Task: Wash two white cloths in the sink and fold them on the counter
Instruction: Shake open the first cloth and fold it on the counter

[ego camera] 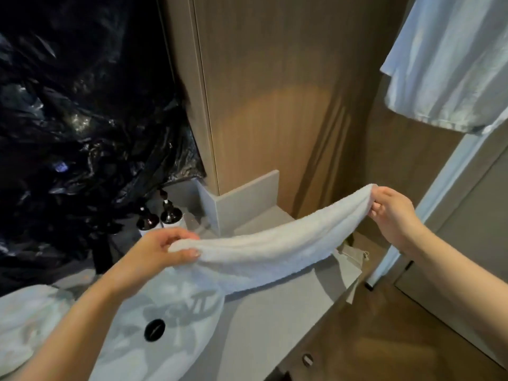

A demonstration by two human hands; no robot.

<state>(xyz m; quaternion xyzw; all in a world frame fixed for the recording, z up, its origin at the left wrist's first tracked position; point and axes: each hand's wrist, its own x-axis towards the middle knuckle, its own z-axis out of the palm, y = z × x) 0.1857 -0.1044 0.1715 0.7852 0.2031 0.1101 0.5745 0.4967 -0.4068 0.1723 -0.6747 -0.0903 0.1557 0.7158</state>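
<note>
Two hands, our left hand [162,250] and right hand [391,213], pinch the ends of the soft white terry cloth [269,246] sagging above the grey stone counter [264,312]; limp, probably damp-heavy, best gripped at corners.

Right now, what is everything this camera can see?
cloth: one, white, stretched between both hands above the counter
second cloth: one, white, lower left by the sink
sink: one, white, black drain
counter: one, grey, right of sink
pump bottles: two, dark tops, behind sink
plastic sheet: one, black, left
hanging fabric: one, white, upper right
left hand: one, pinching cloth
right hand: one, pinching cloth
</note>
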